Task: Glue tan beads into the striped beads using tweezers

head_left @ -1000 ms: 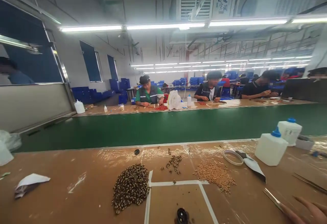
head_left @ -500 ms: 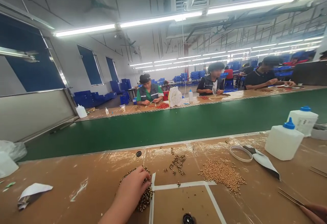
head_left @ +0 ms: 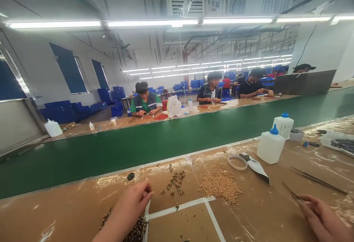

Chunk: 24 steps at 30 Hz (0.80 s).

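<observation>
Nearest to me, the left hand [head_left: 134, 201] arches over the mound of dark, pale-marked beads [head_left: 138, 231], its forearm rising from the bottom edge and covering the mound's middle. Fingers curled, thumb tucked close beside them; whether a bead sits in that curl, I can't tell from here! Over on the other side I've got the right hand [head_left: 322, 212] closed on the tweezers [head_left: 290, 191], prongs angled forward and left over the desk [head_left: 257, 212], nothing visible between them. I'd call this the picking step: dark beads by the left, tweezers ready in the right. The next move, I judge, wants a light pinch and a clean lift, wrist kept off the loose mound so it doesn't spread. Just beyond, white tape [head_left: 190, 204] marks out a bay; past it lie a loose cluster of dark beads [head_left: 177, 180] and a heap of tan beads [head_left: 221, 186], both apart from my hands. Farther out: a tape ring [head_left: 238, 166], a blue-capped bottle [head_left: 271, 148], then the green belt [head_left: 166, 142].
</observation>
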Tool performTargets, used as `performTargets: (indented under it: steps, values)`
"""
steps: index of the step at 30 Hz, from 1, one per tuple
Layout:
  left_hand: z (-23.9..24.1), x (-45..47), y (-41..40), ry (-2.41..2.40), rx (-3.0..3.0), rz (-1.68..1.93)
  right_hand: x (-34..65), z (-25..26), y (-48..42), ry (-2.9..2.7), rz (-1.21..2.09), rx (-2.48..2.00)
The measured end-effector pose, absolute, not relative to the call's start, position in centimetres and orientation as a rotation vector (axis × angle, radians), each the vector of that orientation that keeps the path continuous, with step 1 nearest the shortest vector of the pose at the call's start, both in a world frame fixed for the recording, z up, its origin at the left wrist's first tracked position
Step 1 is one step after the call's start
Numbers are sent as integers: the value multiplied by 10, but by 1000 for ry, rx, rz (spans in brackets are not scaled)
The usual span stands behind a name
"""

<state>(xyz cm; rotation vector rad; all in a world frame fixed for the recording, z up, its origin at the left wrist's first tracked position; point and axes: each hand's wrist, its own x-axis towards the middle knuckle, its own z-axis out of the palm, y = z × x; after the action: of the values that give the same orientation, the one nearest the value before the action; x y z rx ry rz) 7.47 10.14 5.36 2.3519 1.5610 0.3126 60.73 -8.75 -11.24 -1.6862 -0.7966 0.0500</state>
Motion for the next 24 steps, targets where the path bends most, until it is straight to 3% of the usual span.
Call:
performTargets:
  steps: [5,9,13,18,24]
  values:
    - [24,141,98,1127,1835,784,502,-10,-26,-843,438,-1263]
    - [-14,175,98,1117,1680,1015,412,46,45,-1034,824,-970]
    - [-34,171,98,1151,1748,1076,381,26,85,-986,1122,-810]
    - [-31,169,95,1073,1701,1099,396,-16,86,-1181,1045,-1104]
    - [-26,172,95,1054,1560,1106,400,-24,91,-1725,977,-1372]
